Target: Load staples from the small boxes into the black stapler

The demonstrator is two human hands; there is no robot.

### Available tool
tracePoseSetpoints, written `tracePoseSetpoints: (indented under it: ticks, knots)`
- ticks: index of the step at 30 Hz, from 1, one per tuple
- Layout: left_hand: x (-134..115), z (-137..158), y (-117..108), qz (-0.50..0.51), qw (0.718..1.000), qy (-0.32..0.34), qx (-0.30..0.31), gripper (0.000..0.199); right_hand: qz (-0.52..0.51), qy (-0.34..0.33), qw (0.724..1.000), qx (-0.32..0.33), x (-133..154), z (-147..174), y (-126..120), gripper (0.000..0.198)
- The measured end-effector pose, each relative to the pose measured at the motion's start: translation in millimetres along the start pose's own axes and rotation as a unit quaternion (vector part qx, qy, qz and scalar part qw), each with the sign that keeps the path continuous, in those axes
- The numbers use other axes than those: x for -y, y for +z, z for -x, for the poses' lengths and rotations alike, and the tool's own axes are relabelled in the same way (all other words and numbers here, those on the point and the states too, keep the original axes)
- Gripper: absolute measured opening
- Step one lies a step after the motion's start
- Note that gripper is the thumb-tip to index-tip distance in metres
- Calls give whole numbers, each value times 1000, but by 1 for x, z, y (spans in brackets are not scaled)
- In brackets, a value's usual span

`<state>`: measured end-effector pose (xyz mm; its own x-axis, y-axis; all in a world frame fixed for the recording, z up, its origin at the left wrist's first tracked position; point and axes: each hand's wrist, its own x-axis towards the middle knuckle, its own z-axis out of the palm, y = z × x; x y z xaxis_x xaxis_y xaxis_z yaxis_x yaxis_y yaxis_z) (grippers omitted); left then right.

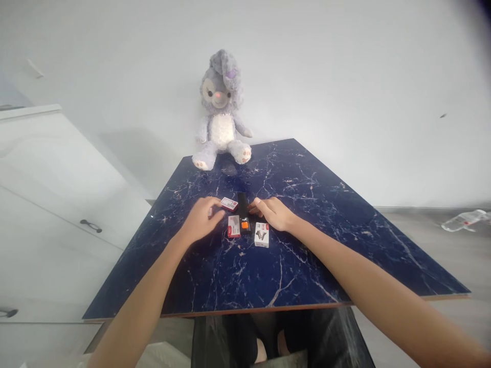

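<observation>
**Small boxes and a black stapler between two hands**

Red-and-white box (229, 204) sits at the fingertips of the left hand (201, 218), which pinches its left end. Just right of it lies a black stapler (243, 211) with an orange tip, and the right hand (271, 212) rests curled beside it, fingers touching the dark marbled table (307, 255). Two more small boxes (261, 234) lie nearer. A plush rabbit (221, 112) sits at the far edge.
</observation>
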<state>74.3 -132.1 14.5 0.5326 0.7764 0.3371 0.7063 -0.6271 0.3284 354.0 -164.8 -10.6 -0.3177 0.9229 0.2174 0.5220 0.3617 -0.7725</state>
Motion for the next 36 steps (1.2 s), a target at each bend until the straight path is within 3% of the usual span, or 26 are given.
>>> tracePoseSetpoints:
  ticks: [3,5,9,12,14,16,20,24,31,36]
  knots:
    - [26,-3,-3,-65,996,-61,-3,24,-1,-1,1000,3,-1,0,0,74]
    - [37,-4,-4,-47,994,-94,30,33,4,-2,1000,3,-2,0,1,74]
    - [40,-4,-10,29,991,-128,37,44,28,-4,1000,4,-3,0,1,74]
    - [36,0,-22,105,981,-96,132,41,42,-10,999,6,-1,0,1,73]
    - [32,4,-30,147,964,-65,212,56,50,-18,999,7,1,0,0,72]
    - [27,6,-35,157,954,-51,250,69,60,-26,998,7,3,1,0,71]
    - [12,5,-29,137,967,-67,205,68,71,-34,997,7,5,1,0,70]
    - [-4,3,-13,146,978,-26,143,72,78,-37,996,7,4,0,0,71]
    - [-10,7,-4,117,979,5,167,100,74,-42,996,7,5,0,0,71]
    - [-13,8,-3,108,980,2,167,94,72,-36,997,8,5,0,-1,69]
